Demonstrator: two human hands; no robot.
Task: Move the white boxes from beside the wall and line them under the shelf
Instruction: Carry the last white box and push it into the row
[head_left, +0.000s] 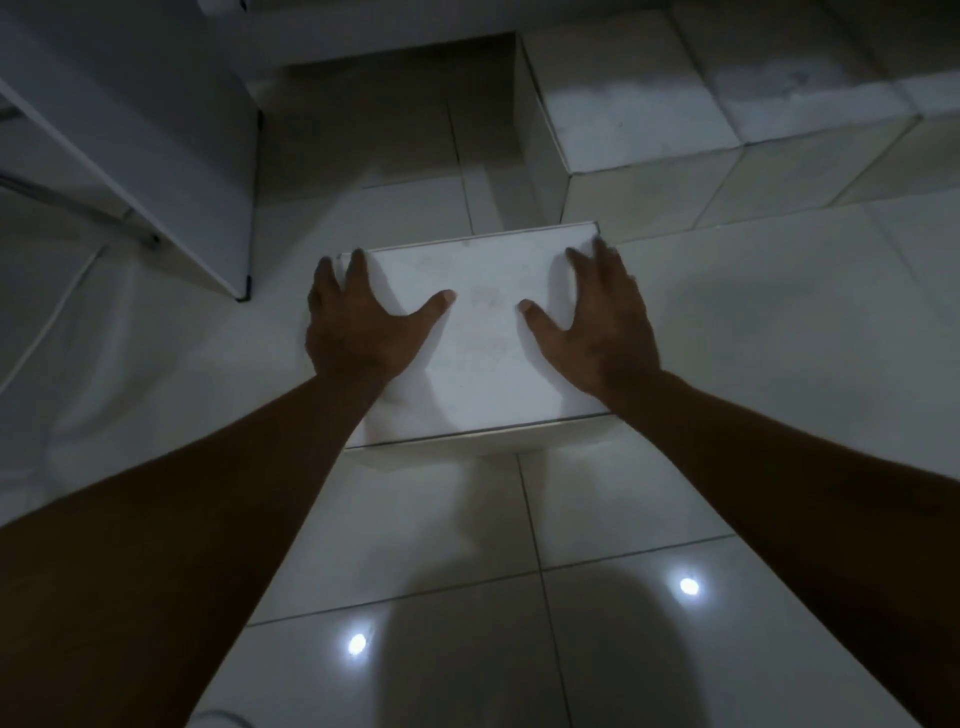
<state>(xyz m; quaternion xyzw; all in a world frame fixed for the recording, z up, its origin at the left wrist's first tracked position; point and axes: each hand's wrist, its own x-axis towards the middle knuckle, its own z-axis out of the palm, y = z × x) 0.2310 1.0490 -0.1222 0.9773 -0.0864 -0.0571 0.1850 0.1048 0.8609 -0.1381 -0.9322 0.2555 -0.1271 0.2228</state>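
Note:
A white box (480, 338) sits in the middle of the view, between my two hands. My left hand (358, 322) clasps its left side, thumb lying on the lid and fingers curled over the far left corner. My right hand (597, 322) clasps the right side the same way. Whether the box rests on the floor or is lifted just off it is unclear. A row of several more white boxes (649, 114) stands at the upper right, packed side by side. The white shelf unit (171, 156) rises at the upper left, its leg touching the floor.
Glossy white floor tiles (727, 364) spread all around, with two bright light reflections near the bottom. A thin cable (57, 312) runs across the floor at the left. A dark gap (395, 104) lies between the shelf unit and the row of boxes.

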